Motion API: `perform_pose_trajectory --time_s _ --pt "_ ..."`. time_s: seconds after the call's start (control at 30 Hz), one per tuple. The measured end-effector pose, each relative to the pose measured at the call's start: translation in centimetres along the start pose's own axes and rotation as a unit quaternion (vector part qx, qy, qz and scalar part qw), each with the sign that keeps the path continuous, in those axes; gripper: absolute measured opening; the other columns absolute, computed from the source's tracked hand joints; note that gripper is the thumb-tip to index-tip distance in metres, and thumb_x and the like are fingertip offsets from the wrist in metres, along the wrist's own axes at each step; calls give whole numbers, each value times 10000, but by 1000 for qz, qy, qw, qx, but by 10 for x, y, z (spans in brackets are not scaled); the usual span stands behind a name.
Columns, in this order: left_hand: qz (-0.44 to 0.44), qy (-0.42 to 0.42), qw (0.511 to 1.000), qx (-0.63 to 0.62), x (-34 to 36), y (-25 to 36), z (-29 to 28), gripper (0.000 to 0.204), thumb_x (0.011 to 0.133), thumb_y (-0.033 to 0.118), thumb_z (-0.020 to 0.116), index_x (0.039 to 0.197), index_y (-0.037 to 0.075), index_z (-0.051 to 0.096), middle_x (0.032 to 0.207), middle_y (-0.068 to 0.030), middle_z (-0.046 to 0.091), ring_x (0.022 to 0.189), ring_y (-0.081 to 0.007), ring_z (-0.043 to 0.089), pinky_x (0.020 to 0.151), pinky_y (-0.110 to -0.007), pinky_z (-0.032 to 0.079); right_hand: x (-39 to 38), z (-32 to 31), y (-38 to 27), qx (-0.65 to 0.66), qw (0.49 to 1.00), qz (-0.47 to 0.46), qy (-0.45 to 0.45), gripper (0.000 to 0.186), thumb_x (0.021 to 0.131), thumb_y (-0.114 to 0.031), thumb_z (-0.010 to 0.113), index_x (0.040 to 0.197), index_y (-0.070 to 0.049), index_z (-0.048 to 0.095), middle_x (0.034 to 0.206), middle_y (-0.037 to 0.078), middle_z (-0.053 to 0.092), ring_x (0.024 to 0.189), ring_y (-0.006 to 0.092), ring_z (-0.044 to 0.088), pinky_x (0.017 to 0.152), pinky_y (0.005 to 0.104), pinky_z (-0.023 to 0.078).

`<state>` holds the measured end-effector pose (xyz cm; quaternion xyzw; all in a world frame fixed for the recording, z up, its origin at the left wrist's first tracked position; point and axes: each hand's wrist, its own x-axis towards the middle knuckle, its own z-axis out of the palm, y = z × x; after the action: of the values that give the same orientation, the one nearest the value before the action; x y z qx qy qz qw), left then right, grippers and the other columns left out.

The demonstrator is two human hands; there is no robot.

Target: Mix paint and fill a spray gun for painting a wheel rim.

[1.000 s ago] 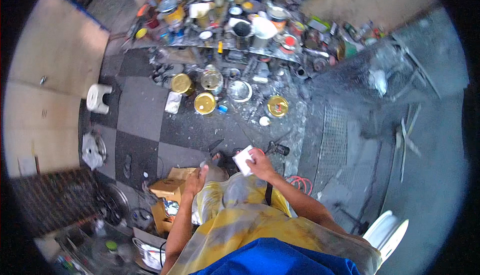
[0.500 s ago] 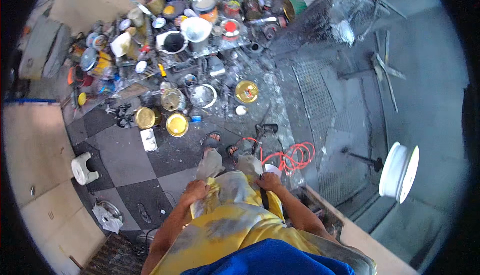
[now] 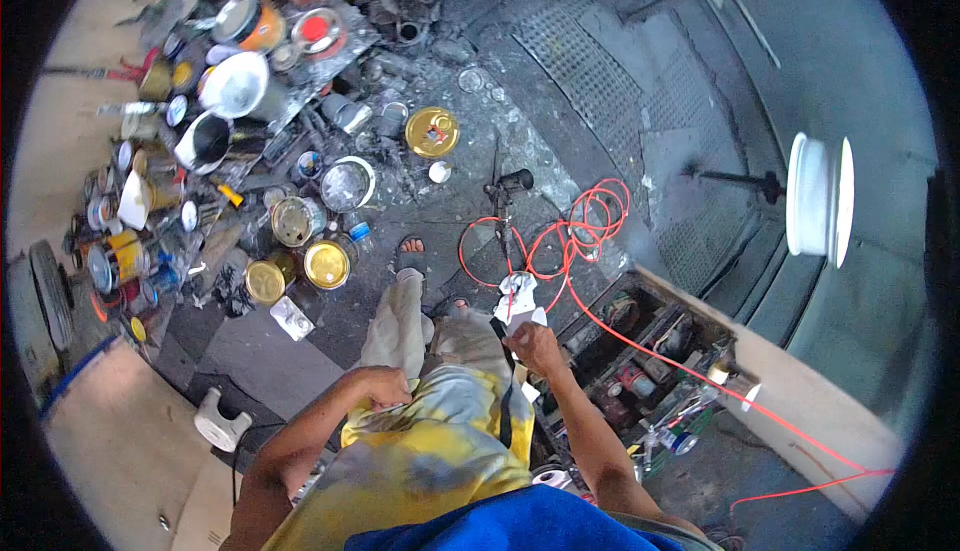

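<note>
A yellow garment point(image 3: 425, 436) with grey blotches hangs over my front, above light trousers. My left hand point(image 3: 385, 386) is closed at its left side, the fingers curled in on the cloth near the hem. My right hand point(image 3: 537, 347), also closed, is held out beyond the hem on the right. A dark strap point(image 3: 507, 346) runs down from its fingers along the garment's right side. Just past that hand, a crumpled white cloth or paper point(image 3: 515, 296) lies on the floor.
A red hose point(image 3: 600, 221) lies coiled ahead and stretches to the lower right. Beside it stands an open cabinet point(image 3: 640, 351) of cluttered items. Paint cans point(image 3: 327, 265) crowd the left. A white wheel rim point(image 3: 818, 201) is mounted at right; a white stool point(image 3: 220, 419) stands at left.
The view has turned to the right, bringing the open cabinet and more hose into sight. My right hand has moved outward from the garment's side, and my hands are farther apart.
</note>
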<state>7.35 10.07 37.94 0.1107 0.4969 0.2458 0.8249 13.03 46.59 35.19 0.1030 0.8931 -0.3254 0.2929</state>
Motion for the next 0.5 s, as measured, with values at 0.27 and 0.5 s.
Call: perform_pose_trajectory --time_s 0.27,0.5 --pt "138 241 929 245 100 43 -96 292 905 280 611 853 -4 654 824 -188 703 803 -392 681 742 -493 535 153 123 155 -153 984 64 66 371 910 -403 634 1047 -59 656 993 188 668 812 389 697 682 501 567" --pt "232 482 785 313 213 106 -239 210 937 247 635 941 37 624 971 -183 635 924 -419 633 799 -533 494 308 169 263 -187 957 137 177 388 886 -253 684 1156 12 601 1309 219 556 977 375 687 787 463 570"
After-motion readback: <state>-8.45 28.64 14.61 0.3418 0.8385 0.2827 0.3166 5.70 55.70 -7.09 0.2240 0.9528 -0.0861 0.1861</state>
